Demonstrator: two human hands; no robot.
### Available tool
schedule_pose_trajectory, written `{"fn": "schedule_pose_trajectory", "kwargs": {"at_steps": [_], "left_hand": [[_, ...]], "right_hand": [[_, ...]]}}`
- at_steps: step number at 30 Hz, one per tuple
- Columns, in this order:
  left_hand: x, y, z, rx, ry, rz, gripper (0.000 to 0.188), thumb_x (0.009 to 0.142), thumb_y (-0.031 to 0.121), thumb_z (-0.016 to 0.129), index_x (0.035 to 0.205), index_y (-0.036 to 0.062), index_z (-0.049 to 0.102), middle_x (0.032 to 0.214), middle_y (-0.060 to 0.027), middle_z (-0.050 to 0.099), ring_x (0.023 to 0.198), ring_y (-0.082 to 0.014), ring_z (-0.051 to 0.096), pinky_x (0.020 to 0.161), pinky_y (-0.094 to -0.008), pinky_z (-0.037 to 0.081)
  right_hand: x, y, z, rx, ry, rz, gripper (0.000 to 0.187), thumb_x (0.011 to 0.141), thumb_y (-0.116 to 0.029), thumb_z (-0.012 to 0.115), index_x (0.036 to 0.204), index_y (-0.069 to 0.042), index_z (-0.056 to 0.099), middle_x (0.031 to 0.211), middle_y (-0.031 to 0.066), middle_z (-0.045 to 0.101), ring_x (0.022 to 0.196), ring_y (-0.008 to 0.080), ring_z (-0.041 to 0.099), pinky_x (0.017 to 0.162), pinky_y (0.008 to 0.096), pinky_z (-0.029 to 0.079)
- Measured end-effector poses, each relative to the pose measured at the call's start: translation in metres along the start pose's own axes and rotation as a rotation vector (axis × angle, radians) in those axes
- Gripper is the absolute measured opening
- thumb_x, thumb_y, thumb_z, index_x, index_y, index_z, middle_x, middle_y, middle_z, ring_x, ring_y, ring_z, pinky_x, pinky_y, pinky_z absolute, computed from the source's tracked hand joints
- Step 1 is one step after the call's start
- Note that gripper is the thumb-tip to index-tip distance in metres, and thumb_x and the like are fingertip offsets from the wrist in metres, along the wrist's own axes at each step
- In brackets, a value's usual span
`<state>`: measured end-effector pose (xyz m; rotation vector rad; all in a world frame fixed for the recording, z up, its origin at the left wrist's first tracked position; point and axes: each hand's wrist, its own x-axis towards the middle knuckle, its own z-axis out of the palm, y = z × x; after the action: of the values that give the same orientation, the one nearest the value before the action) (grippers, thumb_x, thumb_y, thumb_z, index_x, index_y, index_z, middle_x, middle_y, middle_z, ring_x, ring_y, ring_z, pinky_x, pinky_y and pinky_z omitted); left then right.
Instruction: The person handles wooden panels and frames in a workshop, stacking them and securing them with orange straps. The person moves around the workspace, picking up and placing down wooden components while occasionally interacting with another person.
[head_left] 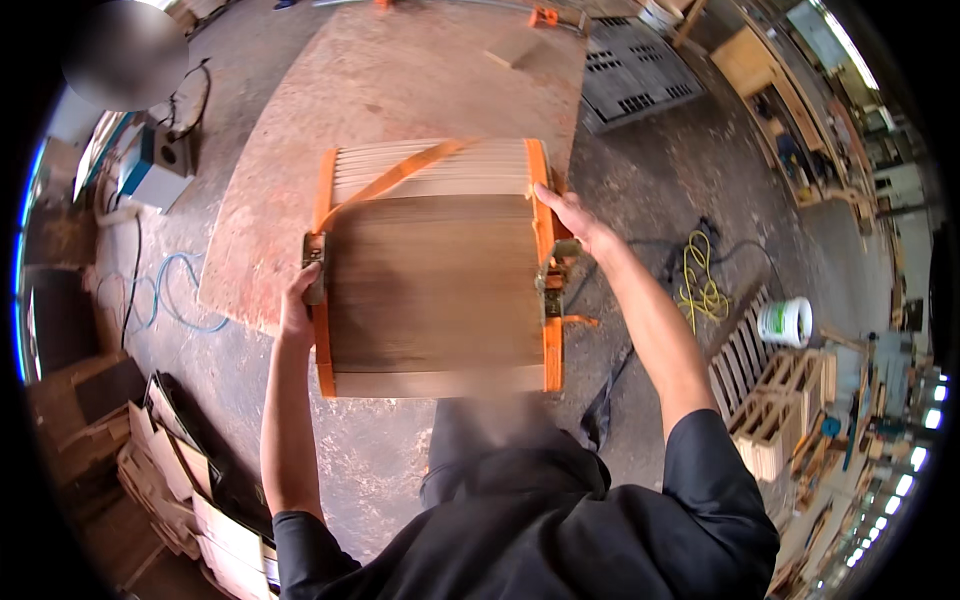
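In front of my body is a strapped wooden block [435, 280], with a dark brown face and pale layered wood along its far and near edges. Orange ratchet straps [553, 355] run along its left and right sides, and a loose strap end [400, 177] lies slantwise over the far part. My left hand [297, 303] is closed on the left side, at a metal ratchet buckle [315, 262]. My right hand [578, 218] grips the far right edge, thumb on top and other fingers mostly hidden. Beside it, a second ratchet buckle [553, 280] stands partly raised.
Under and beyond the block lies a large reddish board [300, 130] bearing a small wood piece [512, 47]. A grey plastic pallet [640, 75] is at far right. Yellow cord [702, 275], a white bucket [785, 322] and wooden pallets [775, 410] are right; blue hose [165, 285] and cardboard [165, 465] left.
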<state>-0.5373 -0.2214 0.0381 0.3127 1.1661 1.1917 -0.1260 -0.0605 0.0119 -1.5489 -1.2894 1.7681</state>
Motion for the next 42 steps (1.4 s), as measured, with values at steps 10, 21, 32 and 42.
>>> {"fn": "schedule_pose_trajectory", "kwargs": {"at_steps": [10, 21, 32, 42], "left_hand": [[-0.012, -0.005, -0.017, 0.325, 0.19, 0.101, 0.05, 0.083, 0.04, 0.06, 0.118, 0.006, 0.054, 0.108, -0.0037, 0.059, 0.099, -0.0161, 0.054, 0.09, -0.0308, 0.038], [-0.12, -0.116, 0.1, 1.487, 0.282, 0.895, 0.048, 0.067, 0.009, 0.069, 0.111, 0.0052, 0.053, 0.112, -0.0155, 0.053, 0.105, -0.0339, 0.05, 0.09, -0.0415, 0.043], [-0.084, -0.149, 0.184, 1.327, 0.047, 1.073, 0.038, 0.064, 0.018, 0.067, 0.099, 0.0061, 0.056, 0.107, -0.0101, 0.053, 0.102, -0.0275, 0.05, 0.085, -0.0397, 0.04], [-0.099, -0.132, 0.193, 1.314, -0.004, 0.98, 0.036, 0.071, 0.019, 0.059, 0.104, 0.0061, 0.055, 0.112, -0.0131, 0.05, 0.104, -0.0309, 0.048, 0.086, -0.0423, 0.038]], "right_hand": [[-0.112, -0.06, -0.111, -1.129, 0.579, -0.294, 0.029, 0.081, -0.03, 0.062, 0.078, -0.001, 0.064, 0.073, 0.0167, 0.064, 0.071, 0.0303, 0.063, 0.065, 0.0388, 0.049], [-0.115, -0.067, 0.044, -1.295, 0.037, -0.839, 0.023, 0.074, -0.022, 0.066, 0.086, -0.004, 0.06, 0.077, 0.0145, 0.061, 0.076, 0.0287, 0.062, 0.069, 0.0379, 0.05], [-0.098, -0.062, 0.044, -1.686, 0.12, -0.841, 0.034, 0.061, -0.012, 0.072, 0.087, -0.001, 0.054, 0.077, 0.017, 0.055, 0.069, 0.0303, 0.061, 0.061, 0.0407, 0.05], [-0.097, -0.075, 0.035, -1.6, -0.041, -0.877, 0.028, 0.061, -0.01, 0.068, 0.081, 0.0, 0.052, 0.076, 0.021, 0.056, 0.066, 0.0352, 0.062, 0.06, 0.041, 0.052]]}}
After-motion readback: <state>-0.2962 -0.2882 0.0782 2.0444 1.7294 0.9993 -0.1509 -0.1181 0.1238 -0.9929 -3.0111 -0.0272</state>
